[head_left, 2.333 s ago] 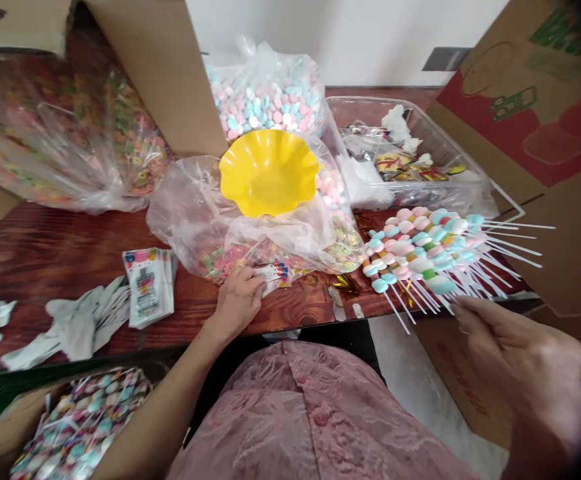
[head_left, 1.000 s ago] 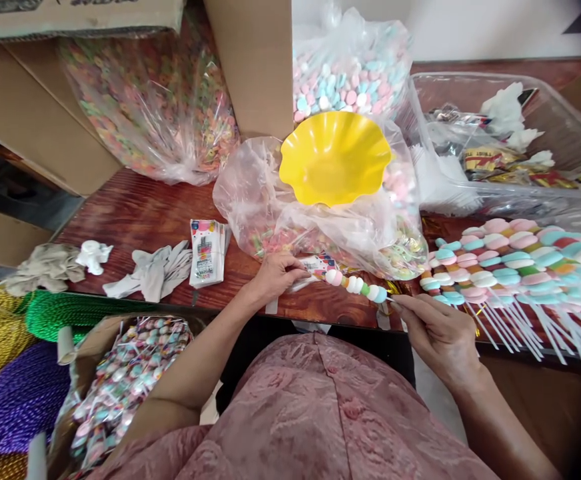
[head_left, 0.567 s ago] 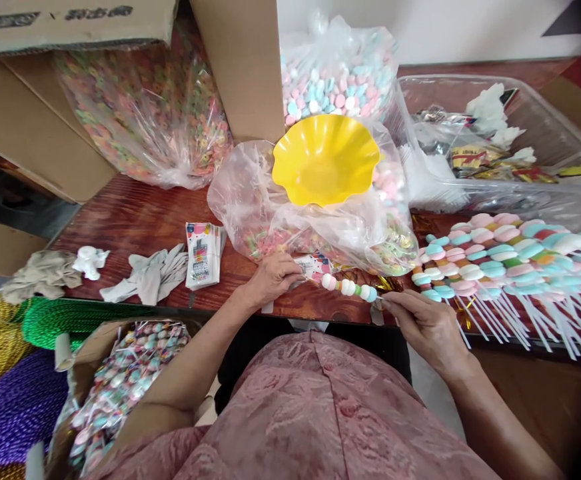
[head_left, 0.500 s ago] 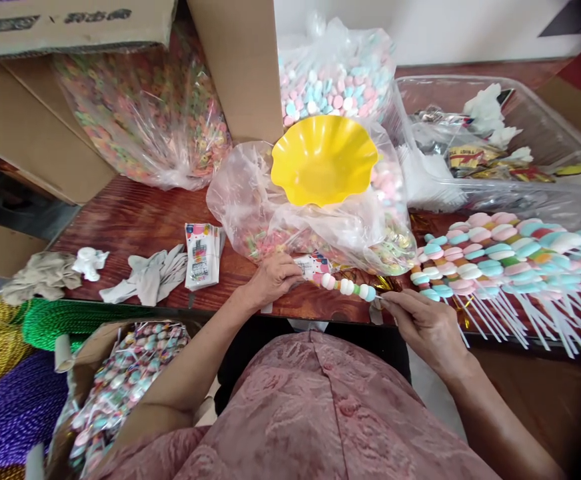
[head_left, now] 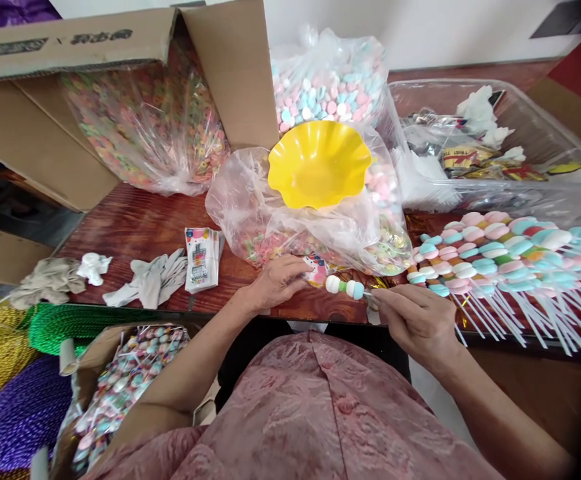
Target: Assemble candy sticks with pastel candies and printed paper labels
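Note:
My left hand (head_left: 281,281) is closed on a small printed plastic bag (head_left: 315,269) near the table's front edge. Into the bag's mouth runs a candy skewer (head_left: 344,287), with white, blue and green pieces showing outside it. My right hand (head_left: 415,317) pinches the skewer's stick at the other end. To the right lies a pile of candy skewers (head_left: 500,253), their white sticks pointing toward me. Left of my left hand stands a stack of printed bags (head_left: 202,260).
A yellow wavy bowl (head_left: 319,163) rests on a clear bag of candies (head_left: 240,193). Behind are another candy bag (head_left: 328,83) and a cardboard box (head_left: 240,73). A clear plastic bin (head_left: 520,180) stands back right. Gloves (head_left: 155,280) lie left; below is a box of wrapped skewers (head_left: 130,373).
My right hand has moved left with the stick, and the skewer sits deeper in the bag, with fewer candies showing. The camera view has shifted slightly.

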Tool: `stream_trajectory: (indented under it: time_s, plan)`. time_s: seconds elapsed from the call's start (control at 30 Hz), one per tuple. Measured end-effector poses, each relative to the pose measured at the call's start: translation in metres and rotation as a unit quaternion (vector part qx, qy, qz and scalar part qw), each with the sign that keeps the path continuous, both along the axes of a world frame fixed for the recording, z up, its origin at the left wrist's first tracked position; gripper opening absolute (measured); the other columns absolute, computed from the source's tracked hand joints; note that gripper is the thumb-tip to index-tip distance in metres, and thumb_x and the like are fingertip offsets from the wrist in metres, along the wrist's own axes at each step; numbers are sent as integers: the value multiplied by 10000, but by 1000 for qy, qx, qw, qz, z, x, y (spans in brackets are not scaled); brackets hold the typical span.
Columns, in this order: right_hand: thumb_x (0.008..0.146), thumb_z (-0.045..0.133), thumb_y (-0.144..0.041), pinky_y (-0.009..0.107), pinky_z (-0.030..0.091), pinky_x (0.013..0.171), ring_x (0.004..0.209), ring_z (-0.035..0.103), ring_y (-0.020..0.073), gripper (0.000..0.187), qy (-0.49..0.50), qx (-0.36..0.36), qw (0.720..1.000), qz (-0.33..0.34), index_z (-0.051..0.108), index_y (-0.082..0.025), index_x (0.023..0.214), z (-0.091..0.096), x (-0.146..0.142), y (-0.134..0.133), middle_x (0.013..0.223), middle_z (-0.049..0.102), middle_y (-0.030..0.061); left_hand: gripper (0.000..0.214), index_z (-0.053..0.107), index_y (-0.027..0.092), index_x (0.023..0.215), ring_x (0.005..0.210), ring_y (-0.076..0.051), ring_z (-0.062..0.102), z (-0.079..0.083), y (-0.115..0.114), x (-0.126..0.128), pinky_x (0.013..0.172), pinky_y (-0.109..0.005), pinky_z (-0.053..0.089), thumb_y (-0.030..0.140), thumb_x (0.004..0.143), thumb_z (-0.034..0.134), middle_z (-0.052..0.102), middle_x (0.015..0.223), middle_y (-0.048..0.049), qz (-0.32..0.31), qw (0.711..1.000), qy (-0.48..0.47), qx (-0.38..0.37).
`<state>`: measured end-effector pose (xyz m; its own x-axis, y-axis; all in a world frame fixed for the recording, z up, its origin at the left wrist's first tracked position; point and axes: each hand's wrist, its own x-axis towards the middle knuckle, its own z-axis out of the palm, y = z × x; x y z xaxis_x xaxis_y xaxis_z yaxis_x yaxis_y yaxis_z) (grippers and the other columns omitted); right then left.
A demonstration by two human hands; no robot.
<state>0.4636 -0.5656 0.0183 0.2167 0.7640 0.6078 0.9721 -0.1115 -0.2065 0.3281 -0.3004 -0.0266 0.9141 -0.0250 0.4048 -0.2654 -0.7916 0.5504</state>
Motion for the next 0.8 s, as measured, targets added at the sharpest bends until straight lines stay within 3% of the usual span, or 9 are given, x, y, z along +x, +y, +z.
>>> stream_trajectory:
  time_s: [0.1, 0.3, 0.4, 0.53, 0.7, 0.8]
  plan:
    - [851, 586, -89, 262, 511, 676, 713, 661, 141, 241, 17, 28, 999, 18, 688, -210, 1032, 1, -1, 3, 819, 725, 25, 332, 603, 172, 1204, 1057, -217, 634, 5, -5, 0, 926, -365, 495, 327, 911, 580, 697, 1115, -127, -21, 1000, 8, -12]
    - [852, 585, -87, 282, 451, 660, 702, 642, 137, 261, -75, 11, 997, 20, 669, -225, 1058, 4, -4, 10, 815, 720, 16, 133, 604, 176, 885, 724, -146, 580, 13, -15, 2, 659, -261, 432, 308, 873, 598, 650, 803, -29, 28, 996, 83, -11]
    - [862, 560, -87, 286, 404, 636, 679, 609, 125, 256, -138, -9, 990, 31, 666, -223, 1051, 14, -1, 15, 804, 706, 5, 207, 565, 178, 783, 650, -125, 521, 19, -19, 2, 595, -249, 372, 360, 848, 642, 605, 738, 0, 55, 993, 108, -8]
    - [875, 522, -83, 307, 338, 613, 657, 555, 131, 203, -227, -57, 971, 52, 655, -199, 976, 32, 9, 22, 755, 679, 3, 298, 572, 180, 811, 665, -126, 536, 28, -22, 1, 594, -240, 369, 458, 835, 675, 627, 766, 4, 72, 987, 138, -28]
    - [835, 459, -51, 315, 267, 581, 592, 531, 142, 194, -186, -147, 969, 71, 580, -188, 769, 48, 9, 32, 644, 609, 5, 342, 587, 177, 835, 754, -191, 598, 33, -25, 5, 637, -281, 387, 483, 783, 729, 664, 833, -50, 127, 976, 145, 103]
    - [811, 447, -56, 327, 216, 561, 523, 492, 143, 193, -138, -172, 974, 42, 547, -194, 719, 48, 4, 37, 593, 585, 8, 394, 592, 170, 855, 768, -208, 611, 34, -28, 7, 641, -292, 385, 526, 768, 735, 672, 847, -65, 132, 970, 150, 137]
